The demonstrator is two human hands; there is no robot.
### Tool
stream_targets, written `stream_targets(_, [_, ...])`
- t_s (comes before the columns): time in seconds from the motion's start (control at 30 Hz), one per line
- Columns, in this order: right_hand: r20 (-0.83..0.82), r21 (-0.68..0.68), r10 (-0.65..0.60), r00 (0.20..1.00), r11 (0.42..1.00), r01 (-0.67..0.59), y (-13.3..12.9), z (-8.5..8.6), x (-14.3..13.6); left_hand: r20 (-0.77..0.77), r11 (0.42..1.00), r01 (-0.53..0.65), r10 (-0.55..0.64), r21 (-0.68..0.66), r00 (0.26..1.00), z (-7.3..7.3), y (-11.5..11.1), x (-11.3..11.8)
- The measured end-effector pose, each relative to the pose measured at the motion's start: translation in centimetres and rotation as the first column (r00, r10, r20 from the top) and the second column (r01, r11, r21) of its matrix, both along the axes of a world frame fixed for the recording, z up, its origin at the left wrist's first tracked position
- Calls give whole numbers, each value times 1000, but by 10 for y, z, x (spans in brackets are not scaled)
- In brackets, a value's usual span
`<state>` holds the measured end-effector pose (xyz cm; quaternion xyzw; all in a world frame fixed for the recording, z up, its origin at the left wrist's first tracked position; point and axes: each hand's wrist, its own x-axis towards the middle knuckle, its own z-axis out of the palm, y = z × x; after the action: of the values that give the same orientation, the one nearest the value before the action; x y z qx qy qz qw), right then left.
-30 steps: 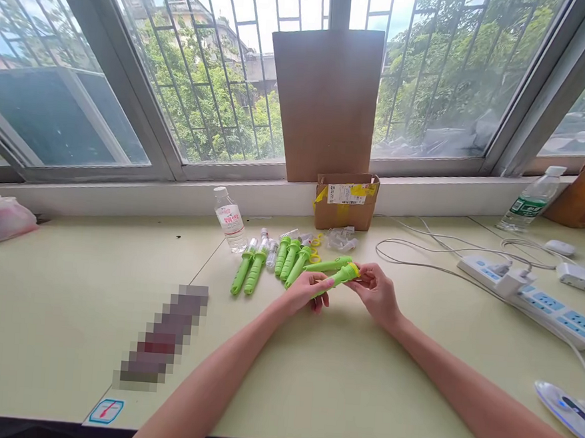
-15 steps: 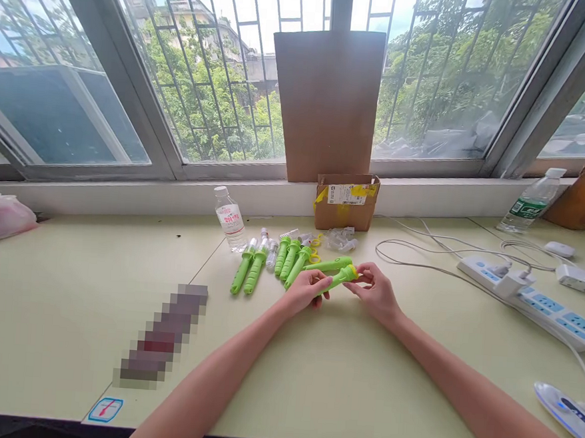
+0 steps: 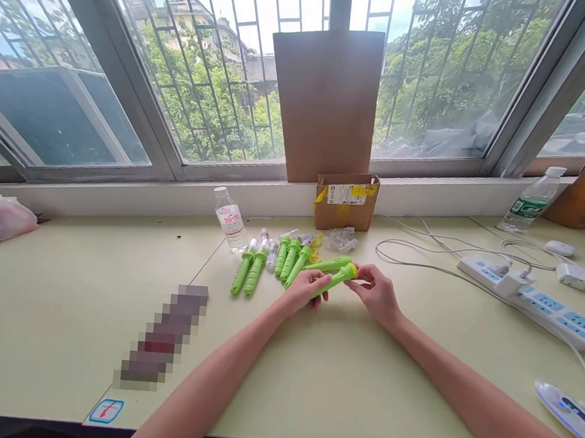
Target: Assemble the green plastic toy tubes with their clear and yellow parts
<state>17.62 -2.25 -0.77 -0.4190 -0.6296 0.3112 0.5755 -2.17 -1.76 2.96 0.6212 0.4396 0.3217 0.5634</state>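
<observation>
A green ribbed plastic handle (image 3: pixel 337 279) with a yellow ring at its far right end lies tilted in my left hand (image 3: pixel 307 289), whose fingers are wrapped around its lower part. At the yellow end, my right hand (image 3: pixel 378 293) has thumb and fingertips pinched together, touching the ring; fine detail there is too small to see. Just behind, another green handle (image 3: pixel 327 264) lies on the table. To the left are several more green handles (image 3: pixel 289 262), two of them with clear tubes (image 3: pixel 256 270) at their upper ends.
A water bottle (image 3: pixel 231 221) stands behind the handles. Clear plastic pieces (image 3: pixel 341 238) and yellow loops (image 3: pixel 316 251) lie before a small cardboard box (image 3: pixel 346 213). On the right are a power strip (image 3: pixel 542 300), cables and a second bottle (image 3: pixel 531 202). A blurred dark object (image 3: pixel 164 337) lies left.
Both hands stay almost in place around the green handle. The yellow end has shifted very slightly to the left; nothing else visibly moves.
</observation>
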Motion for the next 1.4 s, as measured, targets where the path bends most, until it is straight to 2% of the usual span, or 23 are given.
stream_targets(0.43, [34, 18, -23, 999, 1000, 22, -4, 4, -3, -10, 1000, -3, 3, -6, 1000, 1, -2, 0])
stream_targets(0.77, [104, -25, 27, 994, 999, -24, -2, 4, -1, -63, 999, 54, -53, 4, 997, 1, -1, 0])
stream_targets(1.07, [95, 25, 18, 995, 999, -21, 1, 0, 0, -56, 993, 116, -117, -17, 992, -3, 2, -1])
stream_targets(1.3, [54, 86, 20, 998, 996, -25, -1, 1, 0, -36, 991, 124, -125, -49, 991, 1, 3, -1])
stream_targets(1.4, [51, 102, -9, 999, 995, 4, -2, 2, 0, -53, 996, 88, -89, -25, 995, 1, 1, 0])
